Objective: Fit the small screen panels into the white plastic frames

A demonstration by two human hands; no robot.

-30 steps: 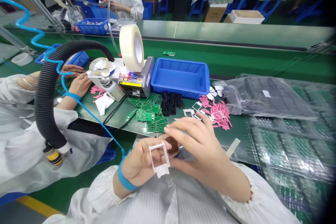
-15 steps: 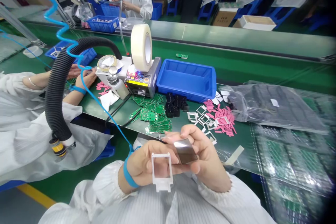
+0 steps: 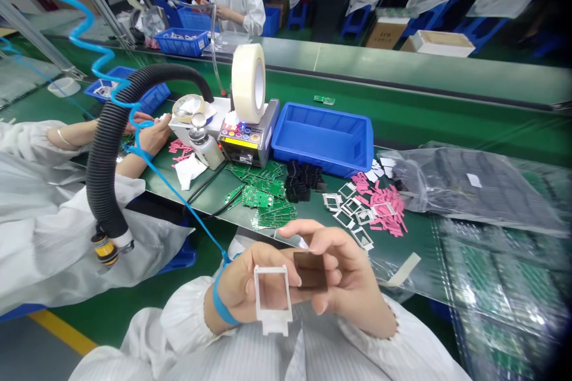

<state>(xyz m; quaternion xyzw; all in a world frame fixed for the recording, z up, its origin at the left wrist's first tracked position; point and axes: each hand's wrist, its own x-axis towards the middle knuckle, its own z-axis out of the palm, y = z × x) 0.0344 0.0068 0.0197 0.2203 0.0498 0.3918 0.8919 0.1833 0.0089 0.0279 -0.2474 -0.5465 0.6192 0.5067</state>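
My left hand point(image 3: 243, 286), with a blue strap at the wrist, is closed on a white plastic frame point(image 3: 287, 300) with a rectangular opening. Just right of it, my right hand point(image 3: 346, 271) holds a dark, glossy rectangular panel point(image 3: 311, 272) by its edges. The panel is close beside the frame, and left fingertips come near its left edge. Beyond my hands lie more white frames point(image 3: 344, 218), pink strips point(image 3: 388, 208), black parts point(image 3: 302, 181) and green circuit boards point(image 3: 261, 196).
A blue bin point(image 3: 322, 140) stands behind the parts. Left of it are a machine point(image 3: 248, 143) with a tape roll point(image 3: 245, 83), and a pump bottle point(image 3: 208, 149). A black hose point(image 3: 100, 172) arches near a co-worker's hands point(image 3: 154, 134). Bagged sheets point(image 3: 469, 184) lie right.
The dark panel has turned more upright and moved slightly down in my right fingers, its glare gone. The white frame stays in my left hand. The view has shifted slightly.
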